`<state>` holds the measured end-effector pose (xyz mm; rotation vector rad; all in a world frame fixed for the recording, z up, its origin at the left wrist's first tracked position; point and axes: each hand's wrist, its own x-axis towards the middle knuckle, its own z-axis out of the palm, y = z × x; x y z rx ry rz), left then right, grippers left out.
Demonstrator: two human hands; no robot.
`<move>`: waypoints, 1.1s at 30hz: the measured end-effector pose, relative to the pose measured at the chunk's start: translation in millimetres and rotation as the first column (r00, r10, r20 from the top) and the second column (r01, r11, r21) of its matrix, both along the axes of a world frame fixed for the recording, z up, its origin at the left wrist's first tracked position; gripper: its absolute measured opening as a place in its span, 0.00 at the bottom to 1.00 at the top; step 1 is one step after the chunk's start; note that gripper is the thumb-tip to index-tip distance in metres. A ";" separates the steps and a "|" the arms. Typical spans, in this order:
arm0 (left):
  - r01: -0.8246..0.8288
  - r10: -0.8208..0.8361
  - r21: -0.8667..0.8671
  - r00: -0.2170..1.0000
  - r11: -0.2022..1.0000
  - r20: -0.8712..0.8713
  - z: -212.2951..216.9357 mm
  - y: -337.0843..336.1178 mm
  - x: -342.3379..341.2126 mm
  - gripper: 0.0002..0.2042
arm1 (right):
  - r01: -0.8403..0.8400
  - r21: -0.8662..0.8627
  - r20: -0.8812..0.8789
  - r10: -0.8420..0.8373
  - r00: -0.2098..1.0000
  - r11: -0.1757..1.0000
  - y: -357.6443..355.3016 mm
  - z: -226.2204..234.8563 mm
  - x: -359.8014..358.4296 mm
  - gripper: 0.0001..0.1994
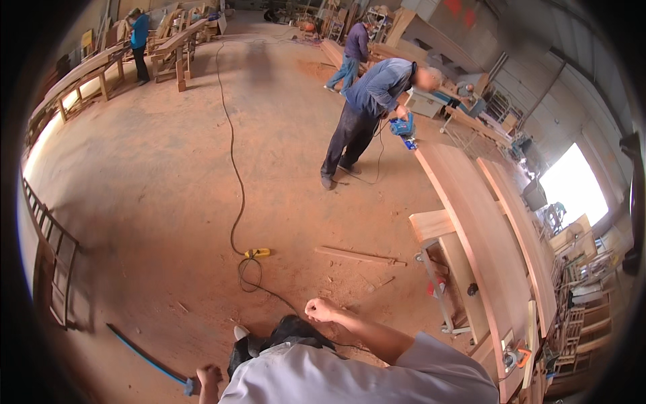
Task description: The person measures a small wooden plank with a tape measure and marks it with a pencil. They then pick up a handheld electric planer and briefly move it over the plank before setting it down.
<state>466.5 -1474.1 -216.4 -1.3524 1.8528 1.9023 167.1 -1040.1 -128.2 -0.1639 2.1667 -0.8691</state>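
My right hand (320, 310) is held out in front of my body with its fingers curled in, and nothing shows in it. Below it, a dark cable runs across the floor toward my legs. Low at my left side, my left hand (210, 376) is closed at the grey end of a long thin blue-and-black tool (149, 355). That tool slants away to the far left over the dusty floor; its exact kind is not clear.
A yellow power strip (257, 253) lies ahead on its cable. Beyond it is a loose wood strip (360, 256). On my right a long plank (471, 222) rests on supports, and a co-worker (380, 94) works its far end with a blue power tool (402, 128). A metal rack (57, 249) stands left.
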 end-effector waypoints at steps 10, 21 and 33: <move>0.066 -0.112 -0.249 0.978 0.966 -0.174 85.2 -131.0 -340.6 0.09 | 0.385 -0.271 0.221 -0.333 0.917 0.882 -98.6 -44.7 -209.7 0.04; 0.398 -0.275 -0.287 0.881 0.871 0.384 -13.4 18.9 -432.9 0.13 | 0.384 0.059 0.361 -0.379 0.852 0.921 -155.7 -206.6 -451.6 0.07; 0.536 -0.383 -0.341 0.821 0.772 0.423 -177.7 75.8 -512.1 0.10 | 0.765 0.353 0.609 -0.753 0.249 0.539 -264.4 -525.5 -452.1 0.07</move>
